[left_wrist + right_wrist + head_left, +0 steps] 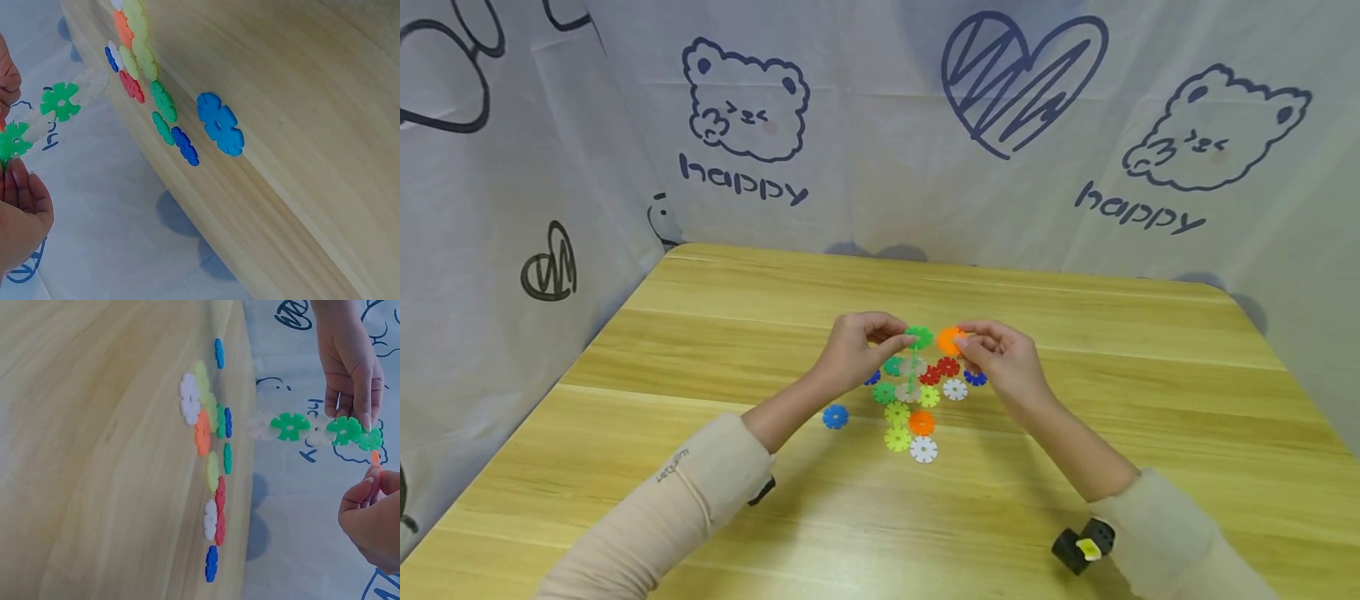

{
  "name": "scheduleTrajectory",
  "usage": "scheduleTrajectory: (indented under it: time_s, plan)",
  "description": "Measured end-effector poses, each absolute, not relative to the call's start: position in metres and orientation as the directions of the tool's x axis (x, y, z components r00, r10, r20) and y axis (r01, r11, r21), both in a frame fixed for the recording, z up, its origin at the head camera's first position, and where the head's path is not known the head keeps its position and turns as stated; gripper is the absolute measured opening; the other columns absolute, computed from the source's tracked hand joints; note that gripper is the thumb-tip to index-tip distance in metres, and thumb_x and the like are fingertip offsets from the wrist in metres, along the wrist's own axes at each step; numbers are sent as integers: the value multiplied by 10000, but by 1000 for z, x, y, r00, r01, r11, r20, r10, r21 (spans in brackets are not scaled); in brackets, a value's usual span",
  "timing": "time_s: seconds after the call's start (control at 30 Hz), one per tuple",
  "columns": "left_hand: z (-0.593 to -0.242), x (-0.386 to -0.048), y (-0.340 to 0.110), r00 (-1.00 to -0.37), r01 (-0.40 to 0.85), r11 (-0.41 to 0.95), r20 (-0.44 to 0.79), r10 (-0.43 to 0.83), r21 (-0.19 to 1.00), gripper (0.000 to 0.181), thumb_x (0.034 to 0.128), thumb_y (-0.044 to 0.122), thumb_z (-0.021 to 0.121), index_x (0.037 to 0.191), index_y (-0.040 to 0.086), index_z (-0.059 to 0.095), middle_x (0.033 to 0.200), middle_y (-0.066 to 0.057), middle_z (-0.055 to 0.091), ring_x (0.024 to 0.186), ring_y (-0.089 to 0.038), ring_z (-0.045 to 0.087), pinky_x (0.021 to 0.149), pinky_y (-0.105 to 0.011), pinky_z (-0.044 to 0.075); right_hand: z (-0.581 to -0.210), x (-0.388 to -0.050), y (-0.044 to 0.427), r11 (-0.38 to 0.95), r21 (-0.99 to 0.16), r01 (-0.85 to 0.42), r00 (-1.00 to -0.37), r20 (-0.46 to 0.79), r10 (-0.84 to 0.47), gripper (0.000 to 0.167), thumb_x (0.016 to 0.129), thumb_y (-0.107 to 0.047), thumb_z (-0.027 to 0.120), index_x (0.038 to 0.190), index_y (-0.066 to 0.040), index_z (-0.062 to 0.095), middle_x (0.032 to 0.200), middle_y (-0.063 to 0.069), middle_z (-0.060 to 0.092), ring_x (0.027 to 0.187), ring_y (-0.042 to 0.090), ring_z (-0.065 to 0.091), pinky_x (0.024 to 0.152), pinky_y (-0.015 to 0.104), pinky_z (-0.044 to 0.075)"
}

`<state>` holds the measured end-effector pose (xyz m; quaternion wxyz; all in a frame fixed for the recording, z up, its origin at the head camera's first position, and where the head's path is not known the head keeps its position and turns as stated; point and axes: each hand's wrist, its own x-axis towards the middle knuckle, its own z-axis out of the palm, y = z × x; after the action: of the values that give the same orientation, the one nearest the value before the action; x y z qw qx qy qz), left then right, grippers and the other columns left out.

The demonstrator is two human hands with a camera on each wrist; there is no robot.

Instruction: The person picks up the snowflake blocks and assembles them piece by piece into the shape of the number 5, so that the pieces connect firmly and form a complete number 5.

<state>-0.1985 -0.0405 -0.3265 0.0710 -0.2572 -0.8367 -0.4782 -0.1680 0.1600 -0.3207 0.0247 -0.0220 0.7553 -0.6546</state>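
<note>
My left hand (863, 343) pinches a green notched disc (919, 337) between thumb and fingers. That disc is at the top of a linked chain of green and whitish discs, whose second green disc (290, 427) shows in the right wrist view. The chain hangs down above the table. My right hand (1009, 360) pinches an orange notched disc (951, 341) close beside the chain's top. Seen from the right wrist, the orange disc (375, 459) is nearly edge-on at a green disc's rim; whether they touch I cannot tell.
Below the hands, loose discs lie on the wooden table (700, 333): a light blue disc (836, 417) at left, an orange disc (922, 423), a white disc (923, 450), a red disc (948, 367) and several yellow, green and dark blue ones. A patterned cloth (880, 167) hangs behind.
</note>
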Motion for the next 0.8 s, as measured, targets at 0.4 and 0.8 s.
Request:
scheduleTrajectory:
  time_s: [0.4,0.8]
  plan:
    - [-326,-199,-39,-854,502,390,369,368,772,133,855,110,663,899,-10,701,851,-133,714,731,-205,668,645,-202,552,-318,-170,155,109,-993,48,-997,-55,-62,304,928,-57,534,1187,99,505,733,-92,609,661,34,537,632,136,499]
    - [-326,-198,-36,-796,595,372,460,394,712,130,837,67,670,901,-38,712,864,-155,712,741,-224,679,671,-273,576,-314,-168,153,128,-988,81,-995,-88,-55,280,923,-58,525,1166,80,505,731,-92,604,678,65,548,633,148,498]
